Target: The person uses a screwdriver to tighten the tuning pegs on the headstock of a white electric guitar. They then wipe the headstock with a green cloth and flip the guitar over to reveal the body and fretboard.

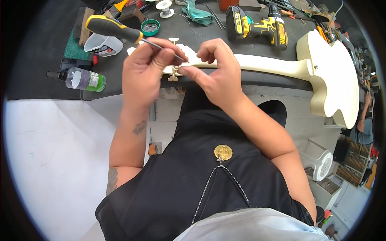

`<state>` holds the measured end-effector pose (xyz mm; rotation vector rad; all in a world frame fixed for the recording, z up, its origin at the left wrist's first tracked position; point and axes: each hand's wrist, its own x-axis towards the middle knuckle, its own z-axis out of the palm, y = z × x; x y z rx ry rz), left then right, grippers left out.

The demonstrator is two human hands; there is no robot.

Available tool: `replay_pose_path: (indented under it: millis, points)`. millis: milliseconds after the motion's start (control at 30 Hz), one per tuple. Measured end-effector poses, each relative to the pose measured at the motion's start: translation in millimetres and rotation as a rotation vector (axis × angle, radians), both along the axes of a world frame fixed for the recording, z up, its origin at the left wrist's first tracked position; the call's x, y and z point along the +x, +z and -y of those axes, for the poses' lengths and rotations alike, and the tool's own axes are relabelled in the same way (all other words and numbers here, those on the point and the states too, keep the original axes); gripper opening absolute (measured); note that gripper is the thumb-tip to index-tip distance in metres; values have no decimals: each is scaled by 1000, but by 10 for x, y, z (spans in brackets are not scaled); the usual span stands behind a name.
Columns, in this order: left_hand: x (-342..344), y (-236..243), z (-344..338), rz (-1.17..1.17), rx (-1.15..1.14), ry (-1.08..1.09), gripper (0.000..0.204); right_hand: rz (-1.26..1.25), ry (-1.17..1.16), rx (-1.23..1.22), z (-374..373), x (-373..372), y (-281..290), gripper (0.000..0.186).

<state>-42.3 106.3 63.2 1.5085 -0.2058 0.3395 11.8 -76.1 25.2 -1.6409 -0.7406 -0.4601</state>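
Note:
My left hand grips a screwdriver with a yellow and black handle. Its handle sticks up toward the upper left, and its thin shaft runs between my thumb and fingers to a tip beside my right thumb. My right hand has curled fingers, with the thumb stretched toward that tip; anything small held there is too small to make out. Beneath both hands is the headstock of a cream electric guitar, with gold tuning pegs along its edges. The guitar lies back up, its neck running right to the body.
A cordless drill lies behind the neck. Left are a spray bottle, a white tub and a green round tin. Farther back are a wire spool and a green cloth. Another person's arm shows far right.

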Motion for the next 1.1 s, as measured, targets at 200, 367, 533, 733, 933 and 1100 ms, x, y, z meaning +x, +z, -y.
replay_pose_path:
  millis: [200, 367, 533, 733, 933, 1100]
  points:
    - [224, -147, -613, -87, 525, -41, 16, -320, 93, 60, 50, 241, -127, 26]
    - [214, -148, -648, -52, 746, -37, 12, -308, 147, 41, 102, 385, 38, 24]
    - [232, -162, -618, 0, 761, -23, 8, -155, 162, -60, 93, 445, 265, 21]
    - [214, -148, -614, 87, 863, -10, 10, 151, 316, -198, -31, 514, 830, 25]
    - [238, -119, -632, 36, 854, -48, 11, 399, 581, -294, -160, 671, 1230, 36]
    - [222, -99, -620, 40, 875, -48, 10, 442, 605, -521, -119, 666, 1471, 22]
